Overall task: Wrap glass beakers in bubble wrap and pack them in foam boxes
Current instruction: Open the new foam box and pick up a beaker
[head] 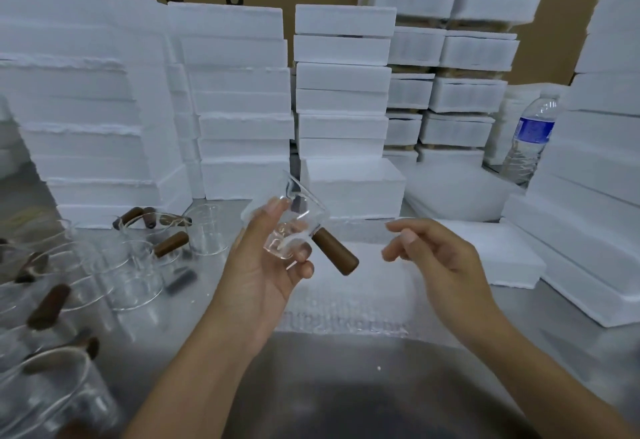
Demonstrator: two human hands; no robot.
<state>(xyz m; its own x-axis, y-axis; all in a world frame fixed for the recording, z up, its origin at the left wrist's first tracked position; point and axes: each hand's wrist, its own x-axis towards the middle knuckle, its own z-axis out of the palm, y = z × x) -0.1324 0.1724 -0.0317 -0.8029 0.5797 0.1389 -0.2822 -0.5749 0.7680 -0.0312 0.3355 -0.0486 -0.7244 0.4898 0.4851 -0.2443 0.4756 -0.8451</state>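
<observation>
**Beaker's in hand, wrap is flat: how I'd do the roll**

Beaker (pixel 289 231) is up in the air over the middle of the table (pixel 554 341), tilted, with its brown wooden handle (pixel 334 255) sticking out down and to the right. The left hand (pixel 263 265) has it, fingers curled round the glass body. The right hand (pixel 440 255) is holding nothing, fingers loosely bent, hovering just beside the handle.

Right underneath is the bubble wrap (pixel 346 293), lying flat and running toward the near edge. So my read is we're at the "set it down and roll" step, not packing yet.

What I'd do:
- Lay the glass on its side close to the near end of the sheet, so there's plenty of wrap ahead to roll into.
- Sort the handle out first. It pokes out well past the glass, so it's the bit that ends up bare if you just roll straight.
- Use the free hand to pin the sheet so it doesn't slide on the steel.
- Tuck the ends in over the rim and spout, which look like the thin part.

The foam boxes (pixel 343 92) are stacked along the far edge, and a low foam slab (pixel 502 251) sits toward the right edge. The other beakers (pixel 138 265) crowd the left edge, so swing wide of them. There's also a water bottle (pixel 530 141) at the far right.
</observation>
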